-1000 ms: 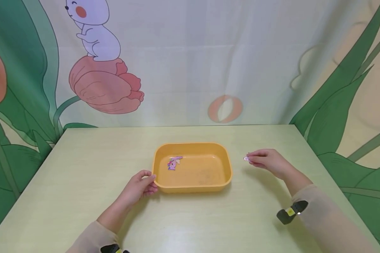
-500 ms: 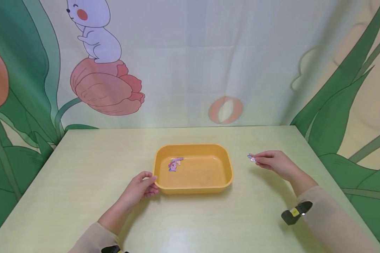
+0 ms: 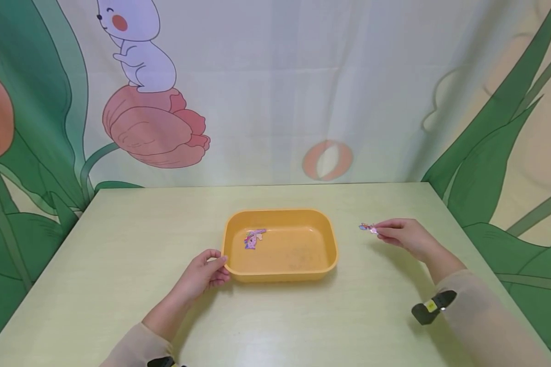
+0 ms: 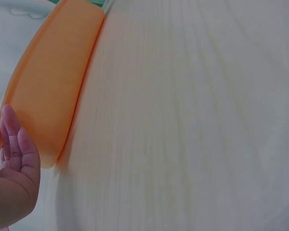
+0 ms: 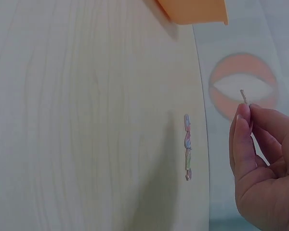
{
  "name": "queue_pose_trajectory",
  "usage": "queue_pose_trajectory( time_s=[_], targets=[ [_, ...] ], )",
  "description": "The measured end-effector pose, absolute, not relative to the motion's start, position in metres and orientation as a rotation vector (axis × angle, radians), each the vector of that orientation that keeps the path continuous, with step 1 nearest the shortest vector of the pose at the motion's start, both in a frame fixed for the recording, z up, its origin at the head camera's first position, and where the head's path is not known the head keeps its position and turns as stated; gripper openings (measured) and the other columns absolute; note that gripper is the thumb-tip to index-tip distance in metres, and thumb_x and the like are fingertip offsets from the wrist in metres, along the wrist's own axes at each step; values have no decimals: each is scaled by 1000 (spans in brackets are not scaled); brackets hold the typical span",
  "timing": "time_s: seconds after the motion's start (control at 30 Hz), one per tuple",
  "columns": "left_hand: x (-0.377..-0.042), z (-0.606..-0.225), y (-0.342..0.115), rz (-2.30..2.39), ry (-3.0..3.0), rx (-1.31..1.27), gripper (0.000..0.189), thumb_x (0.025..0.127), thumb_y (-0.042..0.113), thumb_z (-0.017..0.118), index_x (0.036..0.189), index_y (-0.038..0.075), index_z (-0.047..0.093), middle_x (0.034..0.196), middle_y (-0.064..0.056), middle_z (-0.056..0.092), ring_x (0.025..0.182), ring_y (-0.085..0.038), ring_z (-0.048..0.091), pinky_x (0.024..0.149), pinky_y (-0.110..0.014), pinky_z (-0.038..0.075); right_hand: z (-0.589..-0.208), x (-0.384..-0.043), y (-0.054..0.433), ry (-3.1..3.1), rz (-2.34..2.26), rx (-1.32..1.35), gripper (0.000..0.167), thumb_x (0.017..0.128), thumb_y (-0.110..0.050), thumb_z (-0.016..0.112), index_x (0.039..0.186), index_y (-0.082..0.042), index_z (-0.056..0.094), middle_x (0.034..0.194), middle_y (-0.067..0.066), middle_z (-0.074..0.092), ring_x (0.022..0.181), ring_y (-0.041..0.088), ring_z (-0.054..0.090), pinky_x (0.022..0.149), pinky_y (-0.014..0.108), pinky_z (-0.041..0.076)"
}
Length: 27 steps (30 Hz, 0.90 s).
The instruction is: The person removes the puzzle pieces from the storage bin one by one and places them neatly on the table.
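Note:
My left hand [image 3: 204,272] grips the left end of a yellow plastic tray [image 3: 280,277], thumb on the rim and fingers against the outer wall. In the left wrist view the curled fingers lie along the orange-looking tray side [image 4: 58,72]. Inside the tray, toward its left, lies a flat purple pony cutout [image 3: 251,241]. Right of the tray, my right hand [image 3: 406,237] pinches a small, thin, shiny pinkish piece [image 3: 373,230] between thumb and fingertips. The right wrist view shows that piece [image 5: 243,96] edge-on. Below those fingers, a multicoloured flat piece [image 5: 188,147] lies on the table.
The pale wood-grain table [image 3: 275,326] ends at a printed curtain [image 3: 257,102] at the back. Dark wrist cameras are strapped to both sleeves, the right camera [image 3: 426,311] low over the table. The tray's corner [image 5: 197,12] shows at the top of the right wrist view.
My right hand has moved to the right, away from the tray, with the shiny piece. The multicoloured piece on the table now shows beside its fingertips. The left hand keeps its grip on the tray.

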<state>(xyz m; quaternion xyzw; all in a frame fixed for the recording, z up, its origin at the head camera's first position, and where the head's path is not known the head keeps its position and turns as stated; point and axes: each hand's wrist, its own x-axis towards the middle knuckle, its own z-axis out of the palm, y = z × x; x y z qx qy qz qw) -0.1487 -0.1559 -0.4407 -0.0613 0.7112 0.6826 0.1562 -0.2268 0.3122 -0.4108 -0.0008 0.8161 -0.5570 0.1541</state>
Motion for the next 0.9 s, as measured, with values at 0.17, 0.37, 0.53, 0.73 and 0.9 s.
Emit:
queue_pose_trajectory(
  time_s=[0.17,0.37,0.53,0.73,0.9],
  targets=[
    [-148,-442,-156,1959,2035,-174,22,96,17,51,107,0,42,75,-6,62,68,-16,62,69,-29,53,-413,-228,319,2349,-1604,4,41,92,-8,58,122,18,47,112,22,59,91,12,64,86,31,48],
    [-148,-443,-155,1962,2035,-176,21,96,16,51,106,0,42,75,-6,62,67,-16,62,69,-29,53,-415,-230,327,2390,-1533,38,42,93,-12,57,124,15,47,118,26,55,93,12,62,87,31,48],
    [-148,-443,-156,1963,2029,-183,21,96,17,51,107,0,42,75,-6,62,68,-16,62,69,-30,53,-416,-234,335,2427,-1493,50,42,94,-12,55,126,14,47,122,28,53,93,9,62,88,31,47],
    [-149,-442,-156,1962,2026,-183,23,97,18,51,108,0,42,76,-6,61,69,-17,62,70,-30,53,-417,-235,345,2466,-1531,75,42,95,-10,53,126,16,44,120,27,54,85,0,61,85,27,48],
    [-149,-441,-156,1959,2033,-178,22,97,17,51,107,0,42,75,-6,62,70,-18,62,70,-30,53,-419,-238,350,2495,-1541,119,43,95,-12,54,126,16,45,113,19,60,81,-3,60,81,23,49]
  ],
)
